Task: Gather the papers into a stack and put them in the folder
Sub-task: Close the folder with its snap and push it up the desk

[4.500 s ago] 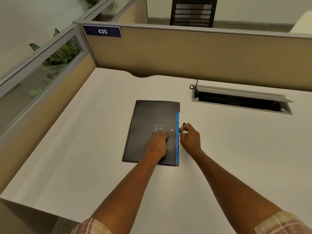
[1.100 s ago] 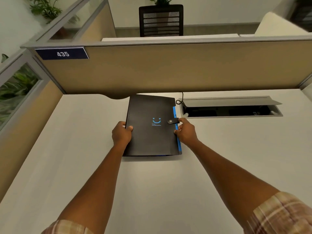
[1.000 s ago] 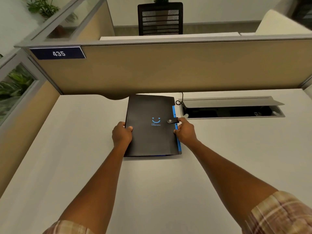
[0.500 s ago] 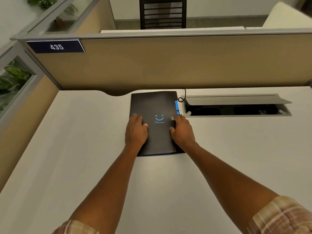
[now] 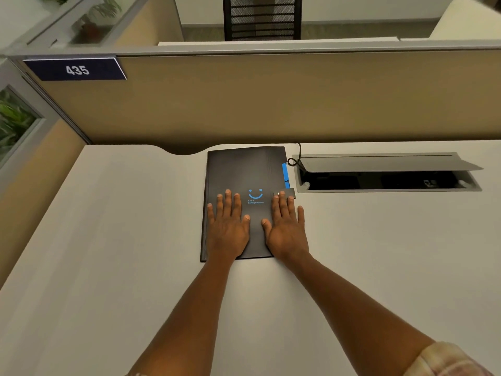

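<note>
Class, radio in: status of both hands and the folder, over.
Left hand and right hand flat, open, on the folder. Folder closed on the desk, strap across. Nothing in the way.

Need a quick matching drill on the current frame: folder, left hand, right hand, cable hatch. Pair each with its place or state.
Things:
1. folder
2. left hand
3. right hand
4. cable hatch

Places or states:
A. lid propped open, set into the desk
B. flat on the cover, fingertips at the snap tab
C. closed, flat on the desk by the partition
D. flat on the cover, beside the blue smile logo's left

Pairs: 1-C, 2-D, 3-B, 4-A
</note>
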`<act>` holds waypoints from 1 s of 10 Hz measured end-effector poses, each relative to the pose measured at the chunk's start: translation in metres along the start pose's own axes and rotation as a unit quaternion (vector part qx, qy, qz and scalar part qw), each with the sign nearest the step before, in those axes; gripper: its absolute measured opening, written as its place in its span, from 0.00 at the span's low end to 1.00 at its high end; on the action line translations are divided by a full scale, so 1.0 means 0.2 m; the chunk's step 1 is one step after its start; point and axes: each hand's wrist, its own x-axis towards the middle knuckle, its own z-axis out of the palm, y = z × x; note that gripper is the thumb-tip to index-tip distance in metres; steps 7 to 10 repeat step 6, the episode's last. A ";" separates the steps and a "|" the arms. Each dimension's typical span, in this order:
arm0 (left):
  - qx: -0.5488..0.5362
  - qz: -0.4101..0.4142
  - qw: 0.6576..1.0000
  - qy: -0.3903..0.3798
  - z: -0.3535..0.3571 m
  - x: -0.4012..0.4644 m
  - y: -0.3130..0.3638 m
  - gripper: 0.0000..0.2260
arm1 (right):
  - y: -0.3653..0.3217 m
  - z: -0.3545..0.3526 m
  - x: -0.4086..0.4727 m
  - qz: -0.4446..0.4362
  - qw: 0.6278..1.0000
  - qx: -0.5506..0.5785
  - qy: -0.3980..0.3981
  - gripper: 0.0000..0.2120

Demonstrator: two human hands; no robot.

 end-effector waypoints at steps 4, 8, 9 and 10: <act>0.002 0.018 1.000 -0.015 -0.04 -0.01 0.01 0.32 | 0.00 -0.01 0.00 0.005 1.000 -0.003 -0.010 0.34; -0.013 0.039 0.999 -0.016 -0.14 -0.02 0.06 0.28 | 0.01 -0.14 0.01 -0.009 0.999 0.032 -0.011 0.35; -0.013 0.039 0.999 -0.016 -0.14 -0.02 0.06 0.28 | 0.01 -0.14 0.01 -0.009 0.999 0.032 -0.011 0.35; -0.013 0.039 0.999 -0.016 -0.14 -0.02 0.06 0.28 | 0.01 -0.14 0.01 -0.009 0.999 0.032 -0.011 0.35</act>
